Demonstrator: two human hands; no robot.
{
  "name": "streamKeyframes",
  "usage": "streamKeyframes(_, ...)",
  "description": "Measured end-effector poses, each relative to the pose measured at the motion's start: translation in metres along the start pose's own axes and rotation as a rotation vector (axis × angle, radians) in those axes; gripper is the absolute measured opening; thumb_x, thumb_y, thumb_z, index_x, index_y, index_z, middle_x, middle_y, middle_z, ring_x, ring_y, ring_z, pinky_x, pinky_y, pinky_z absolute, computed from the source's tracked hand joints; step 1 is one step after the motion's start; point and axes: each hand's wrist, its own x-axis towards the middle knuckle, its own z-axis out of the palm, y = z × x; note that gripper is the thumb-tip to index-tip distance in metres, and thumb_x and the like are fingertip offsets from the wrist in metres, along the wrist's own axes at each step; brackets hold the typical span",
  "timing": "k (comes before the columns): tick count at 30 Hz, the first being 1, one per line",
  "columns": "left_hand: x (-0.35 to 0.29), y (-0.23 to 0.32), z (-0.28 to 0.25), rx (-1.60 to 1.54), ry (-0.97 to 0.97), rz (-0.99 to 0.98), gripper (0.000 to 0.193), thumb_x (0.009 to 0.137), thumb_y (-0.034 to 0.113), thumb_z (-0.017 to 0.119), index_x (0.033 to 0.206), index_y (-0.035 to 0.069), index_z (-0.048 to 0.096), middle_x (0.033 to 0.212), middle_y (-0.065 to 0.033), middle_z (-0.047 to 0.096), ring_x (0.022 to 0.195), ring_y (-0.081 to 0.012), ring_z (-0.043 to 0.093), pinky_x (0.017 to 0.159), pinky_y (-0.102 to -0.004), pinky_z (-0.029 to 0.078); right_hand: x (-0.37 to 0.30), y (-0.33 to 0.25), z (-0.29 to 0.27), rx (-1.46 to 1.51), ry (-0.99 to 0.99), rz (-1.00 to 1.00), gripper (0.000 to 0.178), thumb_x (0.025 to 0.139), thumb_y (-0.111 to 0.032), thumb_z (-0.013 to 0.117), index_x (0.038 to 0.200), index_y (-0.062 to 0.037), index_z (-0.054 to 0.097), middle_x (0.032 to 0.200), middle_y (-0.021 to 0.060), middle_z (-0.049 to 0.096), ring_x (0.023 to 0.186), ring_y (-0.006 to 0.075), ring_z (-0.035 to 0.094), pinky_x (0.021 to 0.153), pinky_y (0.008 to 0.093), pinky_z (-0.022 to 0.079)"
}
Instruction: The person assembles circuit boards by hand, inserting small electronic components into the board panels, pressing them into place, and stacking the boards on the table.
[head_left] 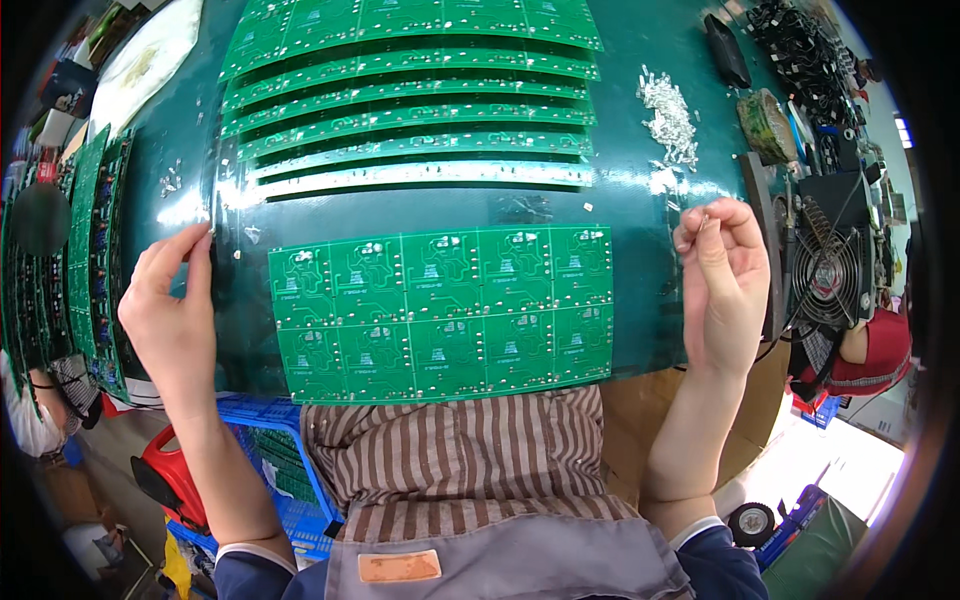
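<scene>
In front of me a green circuit board panel (445,310) lies flat at the table's near edge, its face divided into several repeated sections. To its left is my left hand (175,300), thumb and forefinger pinched together; anything between the tips is too small to make out. My right hand (725,265) is raised to the right of the panel. Its fingers are curled, and the thumb and forefinger pinch a tiny, thin piece (704,220) whose kind I cannot tell. Neither hand touches the panel. Beyond the right hand lies a pile of small clear-white parts (668,118).
Several more green panels (410,65) stand in a leaning row at the back. Boards also stand upright at the left (90,240). At the right are a black fan (825,270) and bundled black cables (800,50). A blue crate (300,515) sits below, left of my lap.
</scene>
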Motion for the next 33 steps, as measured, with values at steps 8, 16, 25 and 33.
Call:
streamKeyframes(8,-0.009,-0.001,-0.003,0.104,0.099,0.047,0.016,0.086,0.004,0.073,0.102,0.002,0.075,0.087,-0.0103,0.072,0.081,-0.0202,0.069,0.078,-0.0309,0.052,-0.030,-0.001,0.056,0.003,-0.097,0.102,0.020,0.094,0.004,0.065,0.113,0.0027,0.059,0.100,0.0109,0.069,0.097,0.0162,0.067,0.088,0.0266,0.052)
streamKeyframes(16,-0.041,0.044,-0.029,-0.313,-0.145,0.108,0.013,0.082,-0.003,0.074,0.095,0.000,0.075,0.088,-0.0072,0.074,0.084,-0.0148,0.067,0.081,-0.0274,0.048,-0.057,0.003,0.115,-0.707,-0.258,-0.222,0.014,0.083,0.007,0.071,0.093,-0.0022,0.070,0.091,0.0088,0.073,0.082,0.0218,0.066,0.076,0.0312,0.052)
streamKeyframes(25,-0.067,0.066,-0.007,-0.345,-0.184,0.275,0.018,0.073,0.003,0.082,0.086,0.012,0.075,0.083,0.0018,0.072,0.077,-0.0139,0.064,0.078,-0.0311,0.037,-0.064,0.015,0.128,-0.905,-0.317,-0.261,0.011,0.083,0.002,0.072,0.089,-0.0037,0.067,0.092,0.0086,0.069,0.088,0.0259,0.064,0.075,0.0346,0.051)
streamKeyframes(33,-0.067,0.064,-0.009,-0.334,-0.192,0.293,0.018,0.073,0.003,0.082,0.087,0.012,0.075,0.082,0.0012,0.071,0.075,-0.0150,0.064,0.077,-0.0326,0.038,-0.064,0.014,0.129,-0.931,-0.341,-0.290,0.011,0.083,0.003,0.071,0.090,-0.0031,0.066,0.094,0.0093,0.068,0.089,0.0272,0.062,0.077,0.0352,0.050)
